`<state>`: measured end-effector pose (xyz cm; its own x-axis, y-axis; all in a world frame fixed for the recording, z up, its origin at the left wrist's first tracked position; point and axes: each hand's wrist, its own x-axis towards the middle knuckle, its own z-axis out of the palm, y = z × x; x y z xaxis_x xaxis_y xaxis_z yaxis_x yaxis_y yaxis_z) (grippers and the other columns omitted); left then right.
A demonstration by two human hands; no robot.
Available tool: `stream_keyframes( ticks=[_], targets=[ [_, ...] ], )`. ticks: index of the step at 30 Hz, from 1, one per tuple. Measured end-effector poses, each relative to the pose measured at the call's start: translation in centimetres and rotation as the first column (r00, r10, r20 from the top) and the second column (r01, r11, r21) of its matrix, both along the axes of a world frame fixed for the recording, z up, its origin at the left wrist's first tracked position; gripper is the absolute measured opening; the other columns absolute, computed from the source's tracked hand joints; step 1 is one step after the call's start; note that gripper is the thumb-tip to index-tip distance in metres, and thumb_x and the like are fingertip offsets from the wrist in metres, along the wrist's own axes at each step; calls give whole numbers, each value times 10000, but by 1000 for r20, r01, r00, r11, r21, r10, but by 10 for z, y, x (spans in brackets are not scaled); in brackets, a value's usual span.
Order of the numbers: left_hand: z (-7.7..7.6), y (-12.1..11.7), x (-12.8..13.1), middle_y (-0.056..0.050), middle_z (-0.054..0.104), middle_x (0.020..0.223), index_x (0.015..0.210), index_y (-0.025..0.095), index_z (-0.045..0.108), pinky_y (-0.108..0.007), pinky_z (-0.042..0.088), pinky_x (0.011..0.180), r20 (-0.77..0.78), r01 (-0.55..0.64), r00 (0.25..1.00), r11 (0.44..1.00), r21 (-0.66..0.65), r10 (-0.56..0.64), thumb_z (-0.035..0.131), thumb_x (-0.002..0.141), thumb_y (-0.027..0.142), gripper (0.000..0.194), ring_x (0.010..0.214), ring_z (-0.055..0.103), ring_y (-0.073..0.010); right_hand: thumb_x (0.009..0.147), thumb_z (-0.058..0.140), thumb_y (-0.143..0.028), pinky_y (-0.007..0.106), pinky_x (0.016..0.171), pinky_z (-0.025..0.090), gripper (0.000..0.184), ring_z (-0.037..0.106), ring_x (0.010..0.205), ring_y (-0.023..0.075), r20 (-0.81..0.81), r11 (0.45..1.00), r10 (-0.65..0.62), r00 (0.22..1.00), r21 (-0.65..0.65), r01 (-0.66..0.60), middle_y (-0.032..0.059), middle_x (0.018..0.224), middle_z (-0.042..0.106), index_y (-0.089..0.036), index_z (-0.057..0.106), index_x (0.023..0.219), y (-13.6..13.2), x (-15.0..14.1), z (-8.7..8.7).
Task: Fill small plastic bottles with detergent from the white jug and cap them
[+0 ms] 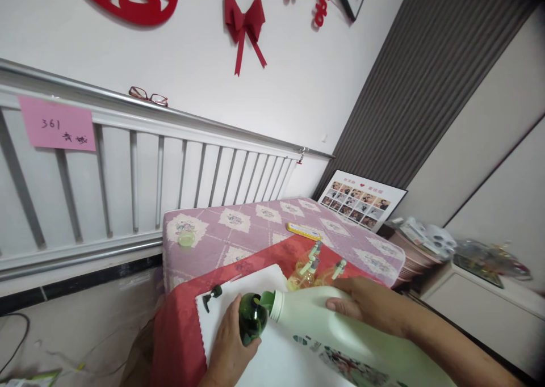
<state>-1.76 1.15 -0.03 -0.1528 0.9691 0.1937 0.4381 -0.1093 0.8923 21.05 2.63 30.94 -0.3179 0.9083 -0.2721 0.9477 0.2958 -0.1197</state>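
My left hand [227, 347] is wrapped round a small dark green bottle [252, 318] and holds it over a white cloth [247, 287]. My right hand [368, 307] grips a big white jug [340, 333], tipped on its side. The jug's green spout [267, 301] touches the mouth of the green bottle. A dark green pump head [212, 297] lies on the cloth just left of my left hand. Two small yellowish pump bottles [309, 270] stand behind the jug on a red cloth [179, 330].
A low table with a pink patterned cover [238, 222] carries a pale green cap [186, 238] and a yellow flat item [303, 231]. A white radiator [128, 177] with glasses [148, 96] on top stands behind. A photo board [361, 200] and cluttered shelf [468, 256] are at the right.
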Motion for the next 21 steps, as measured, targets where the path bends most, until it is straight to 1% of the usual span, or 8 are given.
stream_keyframes(
  ticks=[6,12,16,21],
  targets=[
    [0,0,0,-168,407,1562,1476,129,264,-495,338,1206,-12,-1,1000,1000,-2,1,602,674,273,882,1439,405,-292,856,475,-679,342,695,510,494,686,821,276,-20,1000,3,1000,-16,-3,83,894,753,-231,683,840,2,-3,3],
    [1,0,0,-149,426,1555,1471,154,281,-462,337,1211,-3,-7,1000,1000,3,7,605,662,273,880,1436,412,-278,851,479,-679,352,719,517,489,692,849,286,-29,1000,6,1000,-23,-7,87,936,763,-238,691,851,5,-1,3],
    [3,-1,0,-156,421,1558,1471,133,283,-467,340,1209,-11,-6,1000,1000,-7,6,598,661,277,881,1437,412,-285,852,473,-688,361,731,520,500,694,863,294,-22,999,4,1000,-32,-5,90,960,763,-240,693,878,7,0,2],
    [5,-2,-1,-164,425,1555,1469,127,291,-478,342,1206,-7,-6,1000,1000,-8,6,599,662,275,876,1433,417,-290,849,486,-677,360,738,527,498,697,872,298,-32,999,3,999,-49,-4,92,961,769,-236,711,899,6,-4,6]
  ],
)
